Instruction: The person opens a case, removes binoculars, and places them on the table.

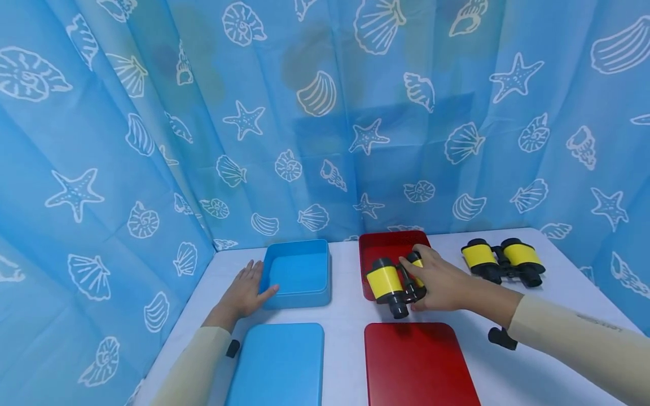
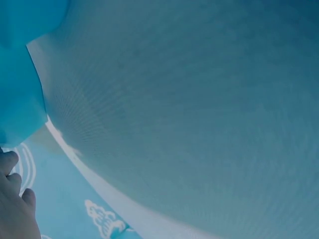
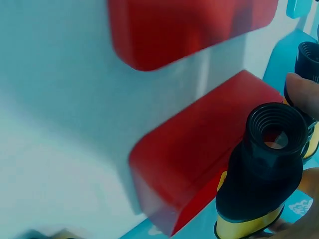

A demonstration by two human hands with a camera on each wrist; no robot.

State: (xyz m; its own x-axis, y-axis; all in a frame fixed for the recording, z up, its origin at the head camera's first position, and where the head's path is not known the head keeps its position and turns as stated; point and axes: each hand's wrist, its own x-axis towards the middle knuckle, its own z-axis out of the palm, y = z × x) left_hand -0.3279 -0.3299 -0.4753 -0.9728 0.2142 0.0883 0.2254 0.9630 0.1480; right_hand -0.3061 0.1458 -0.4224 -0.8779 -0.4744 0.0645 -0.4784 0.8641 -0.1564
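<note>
My right hand [image 1: 442, 282] grips a pair of yellow-and-black binoculars [image 1: 384, 282] by one barrel, over the near part of the red box [image 1: 363, 262]. In the right wrist view, an eyepiece of the binoculars [image 3: 276, 129] faces the camera, with the red box [image 3: 199, 144] beside it. Fingers outstretched, my left hand [image 1: 246, 293] lies at the left side of the open blue box [image 1: 299, 300], its thumb at the near left corner. Only the fingers of the left hand [image 2: 15, 199] show at the edge of the left wrist view.
A second pair of yellow-and-black binoculars [image 1: 520, 254] stands at the back right of the white table [image 1: 345, 316]. In front of the boxes lie a blue lid [image 1: 279, 366] and a red lid [image 1: 416, 361]. A blue shell-patterned curtain [image 1: 325, 141] hangs behind.
</note>
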